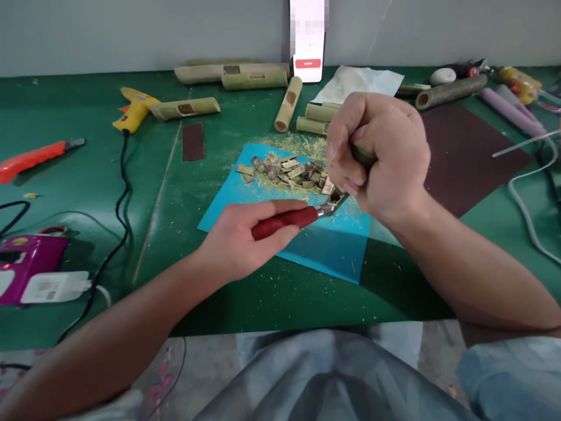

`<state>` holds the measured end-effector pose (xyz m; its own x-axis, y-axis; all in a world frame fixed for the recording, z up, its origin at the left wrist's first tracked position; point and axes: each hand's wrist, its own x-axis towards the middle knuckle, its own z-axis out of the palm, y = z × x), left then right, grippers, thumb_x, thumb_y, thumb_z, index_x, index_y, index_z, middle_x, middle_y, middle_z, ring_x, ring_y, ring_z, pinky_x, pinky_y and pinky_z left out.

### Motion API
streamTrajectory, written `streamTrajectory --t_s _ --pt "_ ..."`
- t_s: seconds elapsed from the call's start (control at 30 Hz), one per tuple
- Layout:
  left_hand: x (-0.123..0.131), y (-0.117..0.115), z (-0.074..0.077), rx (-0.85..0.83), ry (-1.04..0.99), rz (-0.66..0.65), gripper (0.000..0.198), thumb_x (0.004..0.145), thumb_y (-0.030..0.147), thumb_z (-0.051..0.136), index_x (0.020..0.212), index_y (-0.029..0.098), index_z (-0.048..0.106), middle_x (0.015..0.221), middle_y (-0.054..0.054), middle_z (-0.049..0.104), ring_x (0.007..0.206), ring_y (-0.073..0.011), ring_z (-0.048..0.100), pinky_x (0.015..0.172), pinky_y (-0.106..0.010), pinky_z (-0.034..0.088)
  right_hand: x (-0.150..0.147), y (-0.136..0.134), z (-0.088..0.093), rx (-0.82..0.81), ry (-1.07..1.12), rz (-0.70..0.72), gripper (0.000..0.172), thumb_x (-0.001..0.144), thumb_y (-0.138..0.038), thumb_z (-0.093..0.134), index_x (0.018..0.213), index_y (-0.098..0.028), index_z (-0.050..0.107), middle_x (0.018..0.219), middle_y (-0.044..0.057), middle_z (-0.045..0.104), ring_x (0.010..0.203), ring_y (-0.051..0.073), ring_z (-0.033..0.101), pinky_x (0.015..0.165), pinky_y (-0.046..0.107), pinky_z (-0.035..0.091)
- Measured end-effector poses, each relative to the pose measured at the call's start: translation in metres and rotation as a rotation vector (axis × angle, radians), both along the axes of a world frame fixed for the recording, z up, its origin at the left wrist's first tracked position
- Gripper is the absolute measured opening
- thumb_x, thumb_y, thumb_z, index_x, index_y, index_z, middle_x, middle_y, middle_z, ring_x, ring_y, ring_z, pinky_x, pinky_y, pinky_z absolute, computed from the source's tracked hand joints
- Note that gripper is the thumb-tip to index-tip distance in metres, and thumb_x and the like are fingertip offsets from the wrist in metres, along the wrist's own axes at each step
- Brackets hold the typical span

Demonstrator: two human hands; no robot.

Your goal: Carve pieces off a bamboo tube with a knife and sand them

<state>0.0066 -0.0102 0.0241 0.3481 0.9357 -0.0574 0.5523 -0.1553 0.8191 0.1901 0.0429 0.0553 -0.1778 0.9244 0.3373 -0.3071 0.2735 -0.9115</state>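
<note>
L hand [232, 242] palm-down, clasping red-handled tool [287, 222]; R hand [388, 152] higher, grip clenched on green pc. [363, 156]

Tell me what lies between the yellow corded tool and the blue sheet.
In the head view, a dark brown rectangle lies between the yellow corded tool and the blue sheet, on the green tabletop; a notched bamboo piece lies beyond it.

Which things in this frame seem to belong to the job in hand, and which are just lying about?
Likely in the job:
red-handled tool, in the left hand
greenish piece, mostly hidden in the right hand
chips on the blue sheet
perhaps the notched bamboo tubes

Apparently just lying about:
yellow glue gun
orange-handled tool
purple device
upright phone
</note>
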Motion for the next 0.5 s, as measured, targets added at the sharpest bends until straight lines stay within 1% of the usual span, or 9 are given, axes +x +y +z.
streamTrajectory --t_s 0.07,0.13,0.2,0.27,0.33,0.37,0.4,0.47,0.5 --pt "0.001 -0.007 -0.003 0.052 0.027 -0.069 0.039 0.09 0.035 0.059 0.126 0.023 0.068 0.123 -0.005 0.072 0.108 -0.0233 0.07 0.09 -0.031 0.056 -0.001 0.0 0.0 0.009 0.023 -0.013 0.03 0.077 -0.012 0.045 0.05 -0.025 0.051 0.039 -0.006 0.034 0.03 0.011 0.025 0.033 0.03 0.015" --pt "0.002 -0.012 -0.007 0.057 0.016 -0.091 0.042 0.09 0.036 0.058 0.13 0.022 0.066 0.129 -0.006 0.069 0.114 -0.0248 0.068 0.093 -0.033 0.056 -0.001 0.001 -0.001 0.015 0.009 -0.042 0.03 0.076 -0.011 0.045 0.05 -0.025 0.051 0.04 -0.006 0.035 0.031 0.011 0.026 0.033 0.029 0.016" --pt "0.004 -0.016 -0.011 0.007 -0.034 -0.05 0.042 0.091 0.038 0.058 0.13 0.024 0.066 0.131 -0.005 0.068 0.116 -0.0252 0.067 0.092 -0.033 0.056 -0.002 0.001 -0.001 0.03 -0.003 -0.048 0.031 0.077 -0.01 0.044 0.051 -0.026 0.051 0.041 -0.006 0.036 0.031 0.011 0.026 0.033 0.029 0.018" --pt "0.006 -0.018 -0.014 -0.09 -0.099 0.019 0.04 0.092 0.04 0.057 0.128 0.026 0.067 0.125 -0.004 0.071 0.108 -0.0237 0.068 0.085 -0.032 0.057 -0.002 0.001 -0.002 0.042 0.019 -0.046 0.031 0.076 -0.009 0.044 0.051 -0.025 0.051 0.04 -0.006 0.036 0.031 0.01 0.025 0.033 0.029 0.017" --pt "0.009 -0.017 -0.017 -0.221 -0.181 0.077 0.042 0.092 0.044 0.056 0.128 0.026 0.067 0.108 -0.005 0.076 0.081 -0.0185 0.069 0.065 -0.028 0.054 -0.004 0.001 -0.002 0.039 0.066 -0.056 0.031 0.075 -0.008 0.044 0.05 -0.024 0.051 0.039 -0.007 0.035 0.03 0.009 0.023 0.032 0.029 0.015" --pt "0.011 -0.015 -0.018 -0.297 -0.24 0.106 0.045 0.091 0.047 0.056 0.129 0.024 0.066 0.093 -0.005 0.076 0.064 -0.0144 0.063 0.054 -0.026 0.048 -0.004 0.001 -0.003 0.033 0.089 -0.059 0.031 0.075 -0.008 0.045 0.049 -0.024 0.05 0.039 -0.007 0.035 0.03 0.009 0.022 0.032 0.029 0.013" --pt "0.012 -0.013 -0.019 -0.378 -0.31 0.136 0.048 0.091 0.049 0.057 0.13 0.021 0.065 0.076 -0.003 0.072 0.049 -0.0105 0.052 0.045 -0.024 0.038 -0.004 0.001 -0.003 0.029 0.102 -0.043 0.031 0.075 -0.008 0.045 0.049 -0.024 0.051 0.04 -0.007 0.036 0.03 0.009 0.022 0.032 0.03 0.013" --pt "0.013 -0.006 -0.021 -0.534 -0.455 0.169 0.051 0.089 0.05 0.057 0.126 0.016 0.067 0.051 0.004 0.048 0.038 -0.0062 0.025 0.038 -0.024 0.021 -0.003 0.001 -0.003 0.025 0.117 -0.014 0.03 0.075 -0.009 0.045 0.05 -0.023 0.054 0.04 -0.006 0.037 0.029 0.009 0.024 0.031 0.03 0.014" --pt "0.013 -0.003 -0.021 -0.585 -0.51 0.175 0.05 0.089 0.051 0.056 0.121 0.014 0.069 0.046 0.007 0.035 0.038 -0.0061 0.018 0.038 -0.024 0.017 -0.003 0.002 -0.003 0.027 0.119 -0.002 0.03 0.075 -0.009 0.045 0.05 -0.023 0.054 0.041 -0.006 0.038 0.029 0.009 0.025 0.031 0.03 0.014"
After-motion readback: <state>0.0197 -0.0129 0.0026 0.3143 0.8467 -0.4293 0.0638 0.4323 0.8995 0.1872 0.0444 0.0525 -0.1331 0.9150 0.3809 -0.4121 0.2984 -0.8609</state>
